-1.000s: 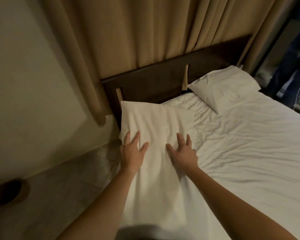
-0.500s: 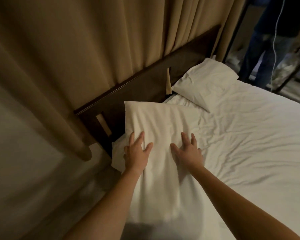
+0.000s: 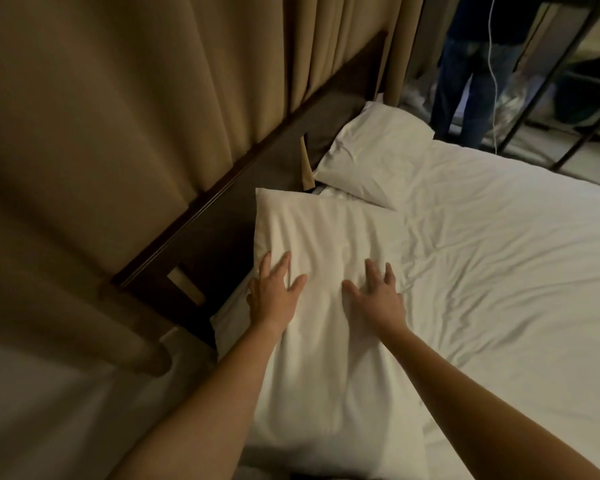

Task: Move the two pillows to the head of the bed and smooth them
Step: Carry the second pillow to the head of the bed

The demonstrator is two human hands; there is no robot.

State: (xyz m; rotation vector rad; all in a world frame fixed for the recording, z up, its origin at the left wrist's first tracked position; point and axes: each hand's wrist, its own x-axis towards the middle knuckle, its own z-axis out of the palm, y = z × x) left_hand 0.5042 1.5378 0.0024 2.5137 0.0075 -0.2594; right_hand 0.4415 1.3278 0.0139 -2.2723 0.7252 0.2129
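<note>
Both the left hand (image 3: 272,297) and right hand (image 3: 378,296) lie flat, fingers spread, on the soft, creased near pillow (image 3: 326,237) against the dark headboard (image 3: 201,233). The far pillow (image 3: 371,157) rests beyond; rumpled white sheet (image 3: 516,254) stretches rightward.

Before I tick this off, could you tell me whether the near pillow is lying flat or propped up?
Flat: the near pillow lies on the bed, both hands pressing it.

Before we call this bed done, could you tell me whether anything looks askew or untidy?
Yes. The near pillow, under the left hand and right hand, lies lengthwise with one end at the headboard, unlike the far pillow. The sheet is creased.
</note>
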